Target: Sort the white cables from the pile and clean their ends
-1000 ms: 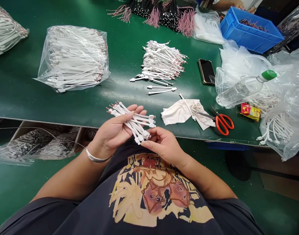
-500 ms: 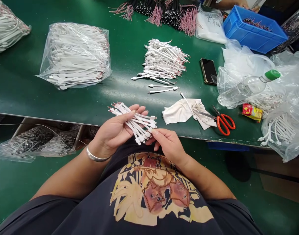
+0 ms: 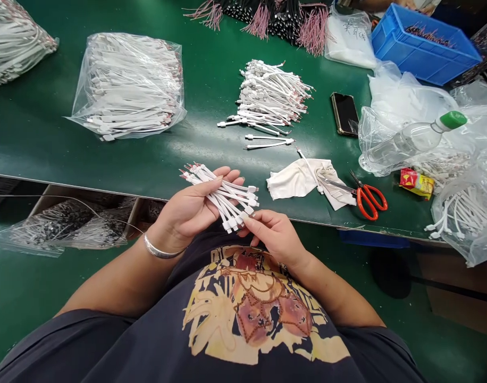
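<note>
A fanned bunch of short white cables (image 3: 223,199) lies across the palm of my left hand (image 3: 187,210), the thumb pressed on top. Red wire ends point away to the upper left, and the white plugs face my right hand (image 3: 273,234). With thumb and fingers pinched together, my right hand grips a plug end at the lower edge of the bunch. Beyond the hands lies a pile of similar white cables (image 3: 271,93), with two single cables (image 3: 269,138) in front of it. One more cable rests on a crumpled white cloth (image 3: 291,180).
Red-handled scissors (image 3: 369,199) lie partly on the cloth. A phone (image 3: 344,113), a bottle with green cap (image 3: 414,138) and plastic bags of cables (image 3: 467,213) stand right. A filled clear bag (image 3: 127,85) lies left. A blue bin (image 3: 422,48) sits at the back; a person's hand shows behind.
The view has shifted slightly, so everything on the table appears a little to the right. Both hands keep nearly the same hold on the cables.
</note>
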`<state>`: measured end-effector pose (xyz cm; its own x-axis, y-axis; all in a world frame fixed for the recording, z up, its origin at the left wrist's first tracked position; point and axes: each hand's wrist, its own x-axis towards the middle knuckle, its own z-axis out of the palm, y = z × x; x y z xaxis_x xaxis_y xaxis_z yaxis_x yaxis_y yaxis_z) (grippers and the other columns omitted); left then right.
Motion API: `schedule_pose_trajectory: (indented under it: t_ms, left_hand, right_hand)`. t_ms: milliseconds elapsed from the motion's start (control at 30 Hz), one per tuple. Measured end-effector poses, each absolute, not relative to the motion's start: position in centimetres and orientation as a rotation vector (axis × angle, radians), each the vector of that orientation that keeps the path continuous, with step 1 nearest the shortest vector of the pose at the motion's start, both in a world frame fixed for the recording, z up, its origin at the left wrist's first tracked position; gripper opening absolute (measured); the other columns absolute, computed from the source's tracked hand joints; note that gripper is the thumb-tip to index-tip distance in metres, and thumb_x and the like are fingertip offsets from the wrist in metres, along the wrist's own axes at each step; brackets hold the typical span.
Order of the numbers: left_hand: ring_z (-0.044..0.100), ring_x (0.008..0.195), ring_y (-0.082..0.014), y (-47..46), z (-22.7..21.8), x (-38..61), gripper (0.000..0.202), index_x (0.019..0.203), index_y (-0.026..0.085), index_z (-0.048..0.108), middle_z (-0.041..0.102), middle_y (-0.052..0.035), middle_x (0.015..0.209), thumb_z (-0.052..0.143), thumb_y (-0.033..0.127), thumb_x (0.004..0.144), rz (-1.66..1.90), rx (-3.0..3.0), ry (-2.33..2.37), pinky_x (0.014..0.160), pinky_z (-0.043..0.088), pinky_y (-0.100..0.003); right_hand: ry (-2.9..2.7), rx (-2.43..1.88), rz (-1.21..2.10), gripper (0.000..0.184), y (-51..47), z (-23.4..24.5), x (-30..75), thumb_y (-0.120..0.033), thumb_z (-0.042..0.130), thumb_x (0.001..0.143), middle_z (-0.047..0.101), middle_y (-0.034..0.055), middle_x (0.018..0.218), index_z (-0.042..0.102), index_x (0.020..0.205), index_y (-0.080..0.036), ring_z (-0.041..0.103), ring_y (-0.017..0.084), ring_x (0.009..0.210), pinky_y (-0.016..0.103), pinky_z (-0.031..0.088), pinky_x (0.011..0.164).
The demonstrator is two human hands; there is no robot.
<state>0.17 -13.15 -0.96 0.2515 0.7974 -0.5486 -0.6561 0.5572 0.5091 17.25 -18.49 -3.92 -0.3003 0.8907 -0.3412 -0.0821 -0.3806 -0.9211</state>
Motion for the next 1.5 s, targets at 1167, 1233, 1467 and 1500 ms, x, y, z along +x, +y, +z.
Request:
schedule_pose_trajectory:
  t_ms: [1167, 1233, 1467, 1500]
  left_hand:
    - [0.064, 0.100, -0.0182, -13.3, -0.7, 0.5, 0.021, 0.098, 0.014, 0.061, 0.068, -0.0065, 0.105, 0.047, 0.008, 0.085, 1.030, 0.218, 0.835, 0.099, 0.046, -0.041]
    - [0.064, 0.100, -0.0179, -13.3, -0.6, 0.4, 0.021, 0.099, 0.014, 0.061, 0.068, -0.0064, 0.105, 0.047, 0.008, 0.086, 1.033, 0.214, 0.835, 0.099, 0.046, -0.041]
    - [0.062, 0.106, -0.0193, -13.4, -0.6, 0.8, 0.021, 0.100, 0.015, 0.061, 0.068, -0.0066, 0.108, 0.048, 0.008, 0.084, 1.020, 0.233, 0.838, 0.101, 0.044, -0.042]
    - [0.062, 0.106, -0.0196, -13.4, -0.6, 0.9, 0.022, 0.100, 0.015, 0.061, 0.068, -0.0067, 0.107, 0.048, 0.008, 0.084, 1.023, 0.236, 0.837, 0.101, 0.044, -0.043]
  right_hand:
    - [-1.119, -1.242, 1.768, 0.029, -18.9, -4.0, 16.1, -0.040, 0.068, 0.074, 0.067, 0.0033, 0.081, 0.065, 0.090, -0.016, 0.063, 0.013, 0.071, 0.017, 0.048, 0.048]
    - [-1.119, -1.257, 1.758, 0.028, -18.9, -4.1, 16.1, -0.042, 0.064, 0.078, 0.067, 0.0041, 0.079, 0.066, 0.085, -0.015, 0.064, 0.013, 0.070, 0.017, 0.048, 0.048]
    - [-0.963, -1.137, 1.969, 0.031, -18.9, -4.1, 15.7, -0.043, 0.068, 0.073, 0.068, 0.0048, 0.079, 0.065, 0.081, -0.014, 0.065, 0.012, 0.064, 0.016, 0.045, 0.043]
    - [-0.963, -1.138, 1.988, 0.030, -18.9, -4.0, 15.6, -0.042, 0.068, 0.073, 0.068, 0.0048, 0.078, 0.065, 0.081, -0.014, 0.065, 0.012, 0.063, 0.016, 0.045, 0.043]
